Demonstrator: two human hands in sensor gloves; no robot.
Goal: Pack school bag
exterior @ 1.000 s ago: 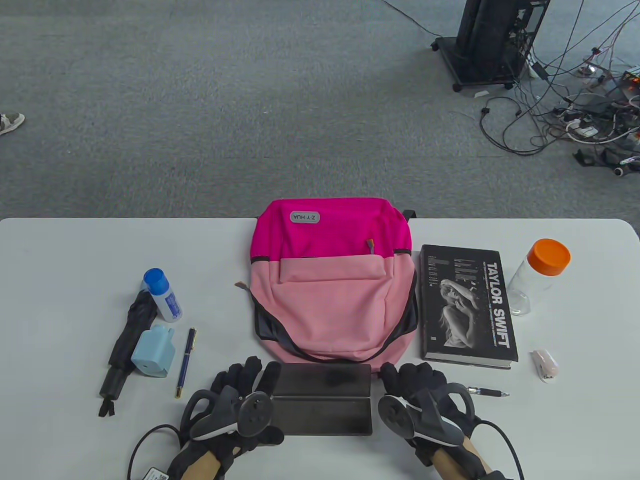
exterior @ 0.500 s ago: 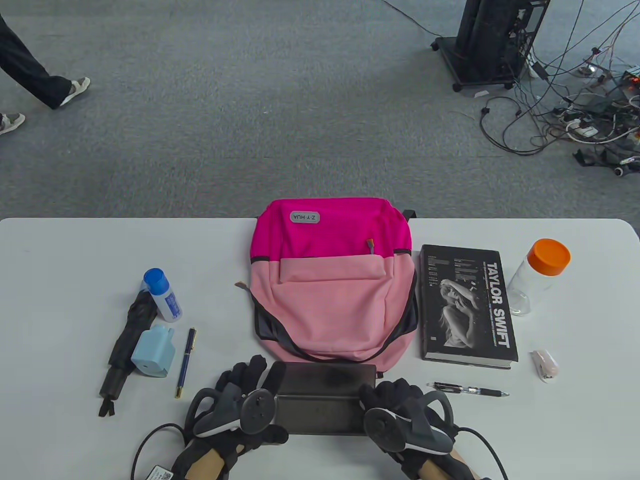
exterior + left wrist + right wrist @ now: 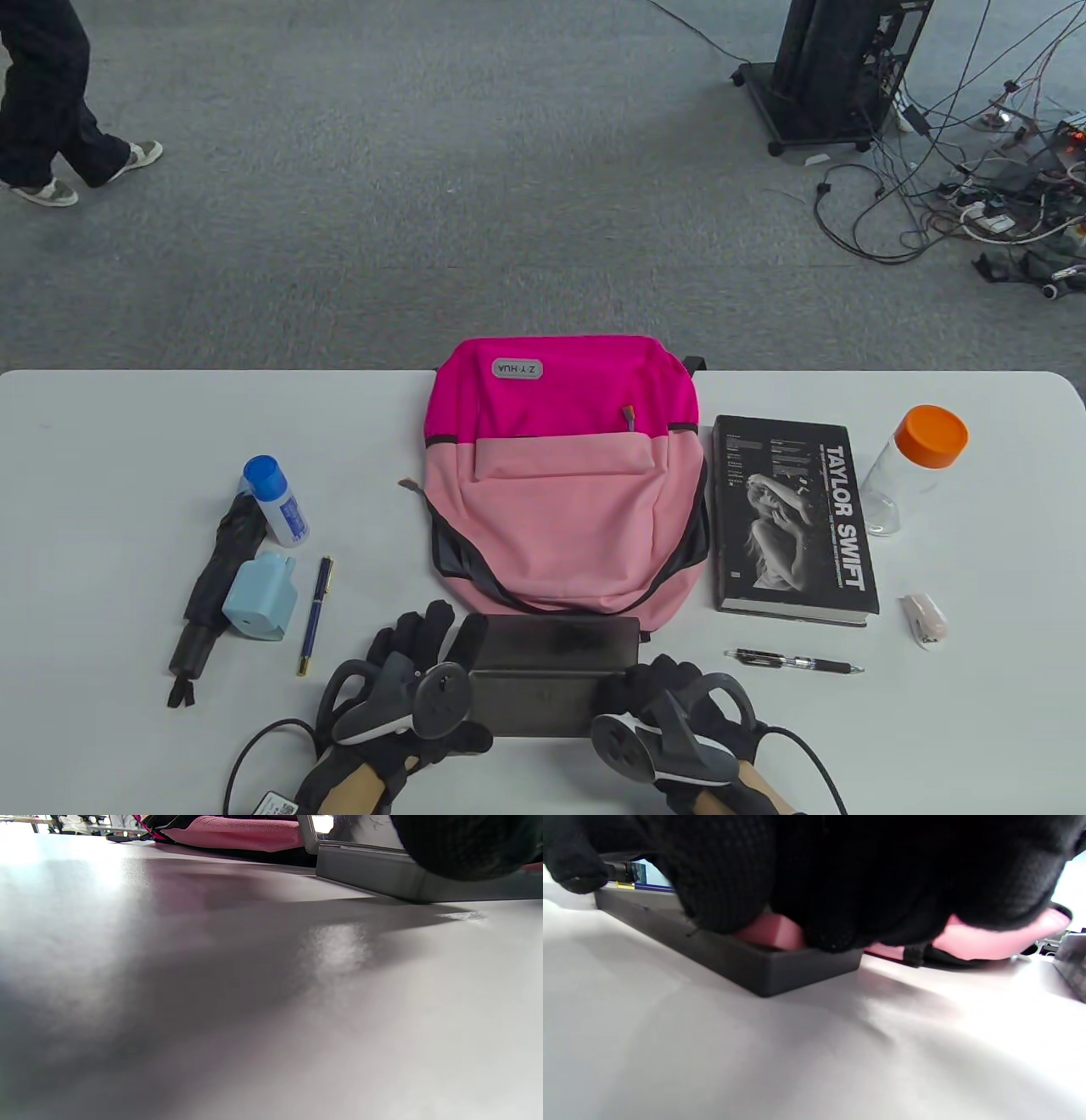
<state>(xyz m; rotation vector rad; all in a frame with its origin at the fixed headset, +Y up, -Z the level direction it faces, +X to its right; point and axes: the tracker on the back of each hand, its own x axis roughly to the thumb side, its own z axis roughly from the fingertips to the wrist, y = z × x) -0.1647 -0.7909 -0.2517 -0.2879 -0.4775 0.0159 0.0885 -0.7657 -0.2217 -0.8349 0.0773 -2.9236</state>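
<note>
Left third of the white table (image 3: 102, 475): a folded black umbrella (image 3: 212, 577) lies lengthwise, a blue-capped bottle (image 3: 276, 501) at its far end, a pale blue sharpener-like block (image 3: 259, 598) against its near half, and a blue pen (image 3: 314, 615) just beside that.

Centre: the pink backpack (image 3: 564, 475) lies flat, its main zip open along the near curve so the dark lining shows. Just below the opening sits a dark grey flat case (image 3: 551, 671), rigid, with square edges and a matte face; the near part appears tilted up.

Left hand (image 3: 407, 671): fingers lie along the case's left edge; whether they curl under it cannot be told from any view. Right hand (image 3: 670, 705): fingers curled over the case's right end, gripping it, as the right wrist view confirms (image 3: 780, 899).

Handling judgement: the case looks stiff and moderately heavy, and smooth enough to slip in gloves. Best held by both short ends, then fed far edge first into the soft opening, which will likely sag and need lifting.

Right third: a black hardback book (image 3: 793, 518) beside the bag, a black pen (image 3: 793, 662) below it, a clear bottle with orange cap (image 3: 912, 475) and a small pale stapler (image 3: 923, 618).
</note>
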